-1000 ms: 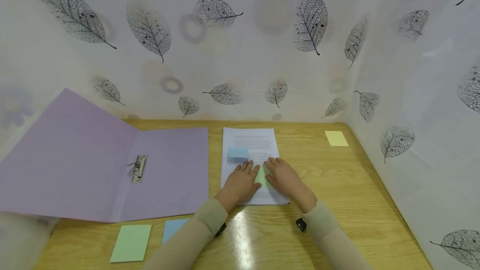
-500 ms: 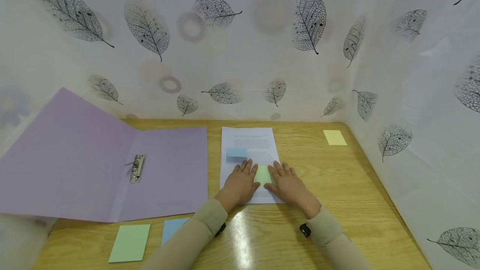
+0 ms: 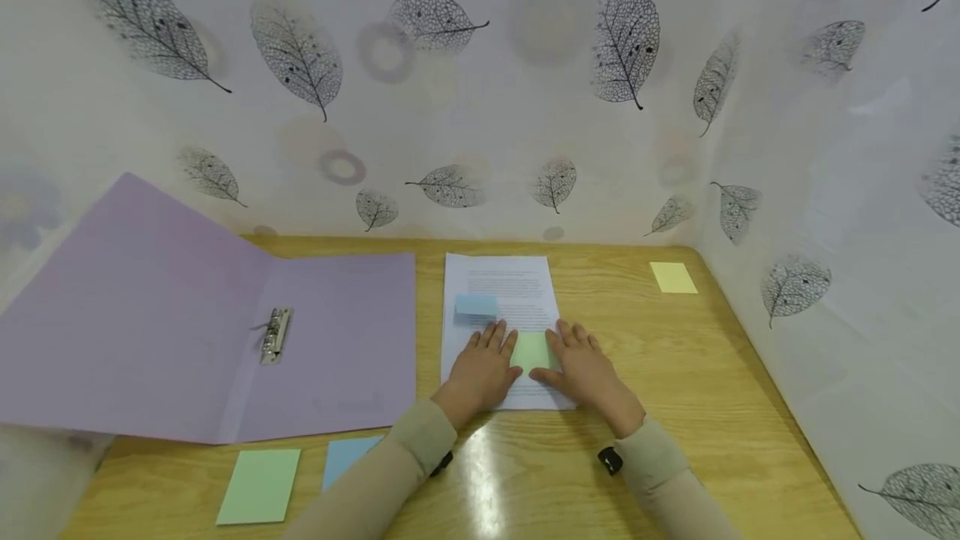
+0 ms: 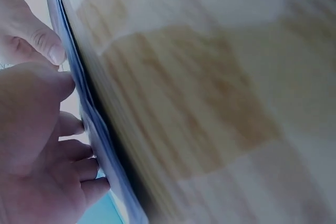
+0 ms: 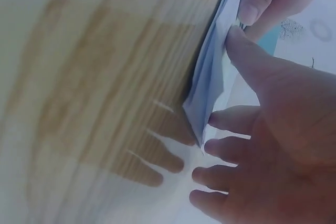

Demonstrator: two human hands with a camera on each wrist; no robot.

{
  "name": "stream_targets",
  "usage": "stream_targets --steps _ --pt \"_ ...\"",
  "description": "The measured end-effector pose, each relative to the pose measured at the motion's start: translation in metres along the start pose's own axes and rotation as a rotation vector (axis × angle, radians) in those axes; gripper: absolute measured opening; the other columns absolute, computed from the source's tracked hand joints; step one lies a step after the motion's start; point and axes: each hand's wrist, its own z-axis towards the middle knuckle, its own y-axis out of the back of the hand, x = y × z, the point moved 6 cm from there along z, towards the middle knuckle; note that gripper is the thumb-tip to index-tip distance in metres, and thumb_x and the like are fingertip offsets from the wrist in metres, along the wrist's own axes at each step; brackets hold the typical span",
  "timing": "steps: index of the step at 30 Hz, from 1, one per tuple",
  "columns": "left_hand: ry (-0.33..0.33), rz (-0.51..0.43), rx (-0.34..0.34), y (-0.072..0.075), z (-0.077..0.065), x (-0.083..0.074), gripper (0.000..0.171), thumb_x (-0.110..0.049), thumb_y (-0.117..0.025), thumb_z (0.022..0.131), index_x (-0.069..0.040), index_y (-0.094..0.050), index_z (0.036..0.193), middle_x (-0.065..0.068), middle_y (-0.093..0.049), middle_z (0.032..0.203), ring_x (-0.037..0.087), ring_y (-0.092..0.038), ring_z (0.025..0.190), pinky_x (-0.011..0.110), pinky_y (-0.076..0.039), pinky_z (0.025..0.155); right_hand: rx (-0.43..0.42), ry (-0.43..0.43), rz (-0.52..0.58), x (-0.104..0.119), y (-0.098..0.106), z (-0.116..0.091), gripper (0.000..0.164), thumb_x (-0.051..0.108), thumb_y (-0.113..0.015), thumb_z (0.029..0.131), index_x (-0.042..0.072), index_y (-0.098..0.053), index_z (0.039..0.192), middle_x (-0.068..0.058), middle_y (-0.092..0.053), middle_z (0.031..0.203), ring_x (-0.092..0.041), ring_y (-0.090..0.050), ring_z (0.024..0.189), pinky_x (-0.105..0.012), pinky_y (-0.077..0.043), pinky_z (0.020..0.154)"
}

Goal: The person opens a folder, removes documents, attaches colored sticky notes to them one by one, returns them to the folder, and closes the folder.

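Note:
A stack of printed paper sheets (image 3: 498, 273) lies on the table, with a green sticky note (image 3: 532, 351) on its lower right part and a blue sticky note (image 3: 476, 307) higher at the left. My left hand (image 3: 482, 367) rests palm down on the sheets, fingers straight, left of the green note. On the note's other side my right hand (image 3: 588, 367) lies flat across the right edge of the stack, its thumb and index finger at the note. In the right wrist view the thumb (image 5: 247, 51) touches the sheets near the left hand's thumb (image 5: 254, 1).
A purple folder (image 3: 345, 340) lies open at the left, with a metal clip (image 3: 277, 336) near its spine. In front of it are a green sticky-note pad (image 3: 259, 486) and a blue pad (image 3: 348, 458), partly behind the left sleeve. A yellow note pad (image 3: 673, 277) lies at the back right.
My right hand has slid to the right, off the green note toward the edge of the sheets, so more of the note shows. The left hand stays in place.

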Motion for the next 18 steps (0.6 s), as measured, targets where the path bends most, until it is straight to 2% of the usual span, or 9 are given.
stream_targets --steps 12,15,18 --pt "0.003 -0.025 -0.005 0.000 -0.002 -0.005 0.069 -0.049 -0.040 0.113 -0.008 -0.029 0.167 0.016 -0.024 0.174 0.031 -0.027 0.162 0.046 -0.030 0.132 0.006 0.009 0.025 0.000 0.001 -0.004 0.079 0.044 -0.070 0.101 -0.010 -0.046 0.152 -0.038 -0.036 0.161 -0.061 -0.035 0.148 -0.073 -0.033 0.120" --pt "-0.017 -0.063 -0.004 0.000 -0.004 -0.003 0.075 -0.054 -0.042 0.111 -0.006 -0.029 0.166 0.018 -0.023 0.174 0.032 -0.026 0.162 0.047 -0.028 0.132 0.000 0.018 0.036 -0.002 0.000 -0.003 0.079 0.044 -0.069 0.101 -0.010 -0.045 0.153 -0.038 -0.036 0.161 -0.062 -0.034 0.148 -0.073 -0.033 0.121" --pt "-0.073 -0.082 0.004 0.002 -0.013 -0.004 0.082 -0.061 -0.048 0.107 -0.005 -0.032 0.165 0.018 -0.023 0.174 0.032 -0.027 0.162 0.048 -0.028 0.132 -0.002 0.025 0.051 -0.003 0.000 -0.003 0.080 0.044 -0.069 0.101 -0.011 -0.044 0.153 -0.039 -0.035 0.161 -0.062 -0.033 0.149 -0.073 -0.032 0.121"
